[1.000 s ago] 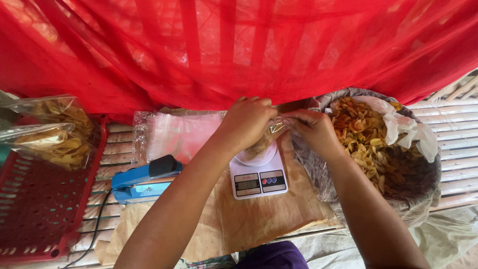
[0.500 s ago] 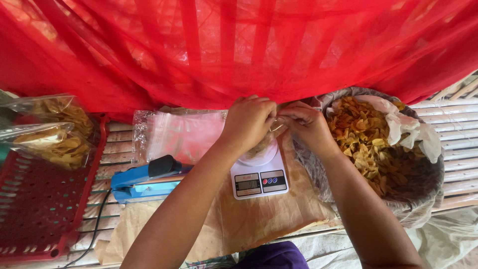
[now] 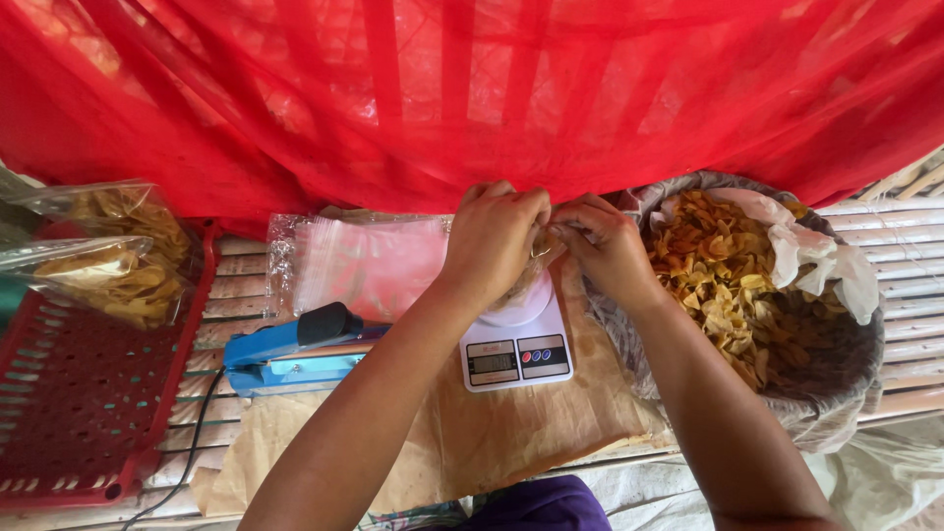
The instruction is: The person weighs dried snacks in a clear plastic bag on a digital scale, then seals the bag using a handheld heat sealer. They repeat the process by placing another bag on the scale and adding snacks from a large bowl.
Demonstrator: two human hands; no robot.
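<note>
While both hands pinch it, a chip bag (image 3: 536,258) sits on the scale (image 3: 513,346).

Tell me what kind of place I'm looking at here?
Probably a small home or roadside snack-packing spot, not a factory. A basket of yellow chips sits beside a digital scale, a blue heat sealer lies on a slatted bamboo platform, and filled bags sit in a red crate.

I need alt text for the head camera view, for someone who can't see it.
Both hands, left hand and right hand, hold a small clear bag of chips over a white digital scale. A lined basket of yellow chips sits right, a blue heat sealer left, red netting behind.
</note>
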